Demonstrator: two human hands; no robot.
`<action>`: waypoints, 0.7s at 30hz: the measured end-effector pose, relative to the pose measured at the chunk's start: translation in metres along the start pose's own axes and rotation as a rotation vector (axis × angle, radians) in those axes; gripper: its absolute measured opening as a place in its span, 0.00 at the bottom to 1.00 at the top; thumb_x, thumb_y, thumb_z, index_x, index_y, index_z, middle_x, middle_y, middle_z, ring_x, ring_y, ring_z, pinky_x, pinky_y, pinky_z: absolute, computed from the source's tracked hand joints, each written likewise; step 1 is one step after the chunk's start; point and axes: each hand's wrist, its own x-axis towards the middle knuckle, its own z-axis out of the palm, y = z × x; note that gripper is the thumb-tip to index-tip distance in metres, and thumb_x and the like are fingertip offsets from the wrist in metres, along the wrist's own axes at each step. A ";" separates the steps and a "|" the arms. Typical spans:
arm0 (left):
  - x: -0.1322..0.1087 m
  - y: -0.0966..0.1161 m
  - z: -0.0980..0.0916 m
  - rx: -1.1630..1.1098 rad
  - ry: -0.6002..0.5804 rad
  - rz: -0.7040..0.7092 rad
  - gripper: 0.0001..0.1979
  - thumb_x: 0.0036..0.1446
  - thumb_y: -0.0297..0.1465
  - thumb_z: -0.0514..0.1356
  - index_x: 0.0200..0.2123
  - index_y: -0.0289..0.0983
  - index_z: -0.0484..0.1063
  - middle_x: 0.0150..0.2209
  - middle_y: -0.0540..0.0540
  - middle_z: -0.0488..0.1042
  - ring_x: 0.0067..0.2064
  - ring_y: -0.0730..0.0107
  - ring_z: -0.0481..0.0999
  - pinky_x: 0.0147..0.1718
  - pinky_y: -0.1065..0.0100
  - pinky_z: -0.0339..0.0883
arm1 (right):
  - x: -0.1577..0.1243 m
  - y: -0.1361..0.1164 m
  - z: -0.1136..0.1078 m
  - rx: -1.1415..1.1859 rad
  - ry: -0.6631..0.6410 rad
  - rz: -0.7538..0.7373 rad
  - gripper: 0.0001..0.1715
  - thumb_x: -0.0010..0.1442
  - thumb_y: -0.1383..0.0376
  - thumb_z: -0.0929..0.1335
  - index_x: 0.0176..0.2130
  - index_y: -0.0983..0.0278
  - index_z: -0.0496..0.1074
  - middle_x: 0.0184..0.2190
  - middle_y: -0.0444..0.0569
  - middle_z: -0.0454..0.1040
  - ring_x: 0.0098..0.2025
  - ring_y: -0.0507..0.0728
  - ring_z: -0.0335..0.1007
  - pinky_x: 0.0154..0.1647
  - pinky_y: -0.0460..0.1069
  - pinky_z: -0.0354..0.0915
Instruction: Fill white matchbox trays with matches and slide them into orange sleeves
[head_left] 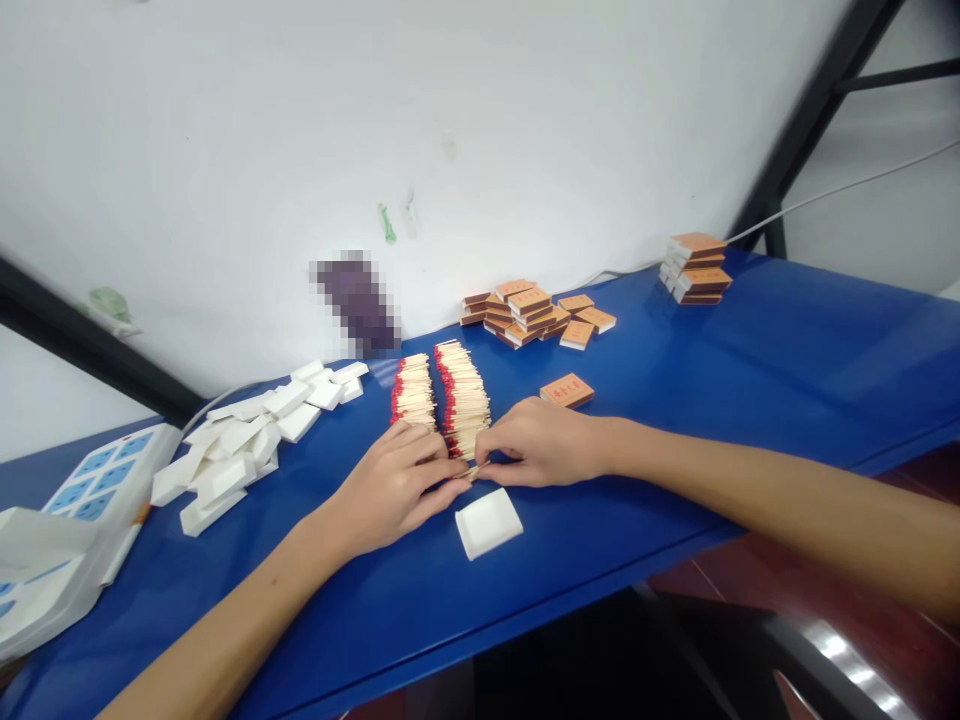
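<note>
Between the fingertips of my left hand and my right hand is a small bunch of matches, pinched at both ends. Just beyond my fingers lie two long rows of red-headed matches, a left row and a right row. A white matchbox tray rests on the table in front of my hands, nearer to me. Past my right hand, an orange matchbox lies by itself. My fingers partly cover the near ends of the rows.
On the blue table a heap of white trays lies at left, beside white-and-blue power strips. Orange matchboxes form a pile by the wall and a stack at far right. A cable runs along the wall.
</note>
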 end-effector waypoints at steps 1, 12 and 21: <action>0.000 0.000 0.000 0.000 0.002 0.003 0.11 0.70 0.32 0.56 0.44 0.36 0.78 0.33 0.46 0.71 0.35 0.66 0.68 0.40 0.63 0.63 | 0.000 0.000 0.000 0.002 0.004 -0.002 0.08 0.66 0.63 0.68 0.38 0.64 0.76 0.26 0.44 0.76 0.27 0.51 0.68 0.29 0.45 0.53; 0.001 -0.002 0.001 0.044 0.043 0.033 0.11 0.68 0.36 0.59 0.42 0.36 0.78 0.31 0.47 0.70 0.34 0.66 0.68 0.39 0.63 0.63 | 0.001 -0.002 -0.002 -0.010 0.004 0.028 0.07 0.65 0.65 0.68 0.38 0.65 0.76 0.23 0.41 0.72 0.24 0.49 0.64 0.28 0.45 0.52; -0.001 0.001 0.003 0.139 0.038 0.040 0.09 0.68 0.32 0.58 0.39 0.37 0.76 0.28 0.50 0.76 0.28 0.68 0.72 0.33 0.64 0.60 | 0.001 -0.001 -0.001 -0.003 0.008 0.024 0.08 0.66 0.63 0.68 0.38 0.64 0.76 0.25 0.43 0.74 0.27 0.50 0.67 0.28 0.45 0.52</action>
